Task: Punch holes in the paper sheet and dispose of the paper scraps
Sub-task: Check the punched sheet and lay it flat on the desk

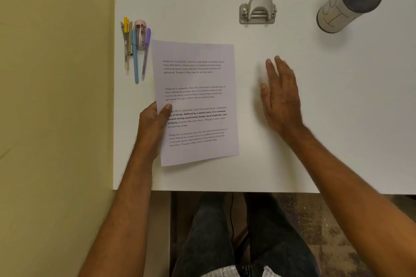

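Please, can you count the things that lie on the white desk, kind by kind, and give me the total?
Printed paper sheet, held at its left edge by the left hand: 1
Metal hole punch: 1
Cylindrical container with dark lid: 1
Pens and small stationery in the cluster, overlapping: about 6
Total: about 9

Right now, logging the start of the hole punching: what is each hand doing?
Left hand: pinches the printed white paper sheet at its left edge.
Right hand: open, fingers straight, holding nothing.
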`<state>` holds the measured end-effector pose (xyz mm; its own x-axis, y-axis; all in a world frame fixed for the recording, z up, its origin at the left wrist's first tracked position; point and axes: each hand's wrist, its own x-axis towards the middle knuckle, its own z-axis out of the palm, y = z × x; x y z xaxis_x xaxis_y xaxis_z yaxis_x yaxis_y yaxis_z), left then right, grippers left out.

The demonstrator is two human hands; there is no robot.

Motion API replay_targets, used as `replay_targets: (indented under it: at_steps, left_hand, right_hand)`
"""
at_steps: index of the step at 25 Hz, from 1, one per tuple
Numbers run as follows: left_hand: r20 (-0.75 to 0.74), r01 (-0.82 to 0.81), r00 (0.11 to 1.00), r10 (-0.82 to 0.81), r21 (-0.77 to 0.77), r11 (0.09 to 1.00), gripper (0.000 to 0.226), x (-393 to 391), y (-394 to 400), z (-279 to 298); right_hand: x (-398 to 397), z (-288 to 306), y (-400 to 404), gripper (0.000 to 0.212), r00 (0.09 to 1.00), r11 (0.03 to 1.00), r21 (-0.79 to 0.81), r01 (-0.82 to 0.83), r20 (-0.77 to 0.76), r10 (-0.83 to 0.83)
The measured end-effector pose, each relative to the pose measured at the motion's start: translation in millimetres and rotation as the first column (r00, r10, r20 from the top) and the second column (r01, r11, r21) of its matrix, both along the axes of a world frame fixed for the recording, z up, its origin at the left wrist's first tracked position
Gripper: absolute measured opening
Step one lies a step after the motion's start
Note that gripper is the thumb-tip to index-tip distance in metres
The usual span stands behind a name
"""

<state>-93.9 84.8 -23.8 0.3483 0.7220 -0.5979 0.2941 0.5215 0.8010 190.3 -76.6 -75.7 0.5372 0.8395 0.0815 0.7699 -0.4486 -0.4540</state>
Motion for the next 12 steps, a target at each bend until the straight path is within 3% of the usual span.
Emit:
replay_targets:
  at_steps: [2,3,6,8,9,12]
  left_hand:
    - [0.062,-0.037,0.997,0.04,-0.047,0.998,0.019,2.5,-0.9,1.7]
    - [0.083,-0.052,0.995,0.058,-0.073,0.996,0.018,3.9,-1.1,2.0]
    - [0.128,-0.081,0.987,0.1,-0.15,0.985,0.017,7.3,0.0,-0.5]
    - [0.122,-0.07,0.988,0.09,-0.16,0.985,0.017,8.6,1.5,-3.1]
    - [0.11,-0.06,0.991,0.077,-0.151,0.987,0.017,9.0,2.5,-4.4]
    - [0.07,-0.022,0.997,0.03,-0.118,0.993,0.017,8.9,6.0,-9.5]
  right_hand:
    - [-31.8,14.7,7.2,0.048,0.948,0.977,0.113,0.183,-0.283,-0.145]
    - [-45.0,24.4,13.0,0.047,0.88,0.96,0.091,0.264,-0.431,-0.201]
    - [-67.6,42.9,28.8,0.043,0.564,0.909,-0.122,0.398,-0.749,-0.348]
    - [-72.3,45.2,32.3,0.036,0.334,0.872,-0.217,0.438,-0.862,-0.382]
    - [-73.4,42.9,31.7,0.032,0.273,0.856,-0.235,0.461,-0.88,-0.389]
    - [-76.4,34.3,25.3,0.022,0.257,0.82,-0.232,0.523,-0.874,-0.412]
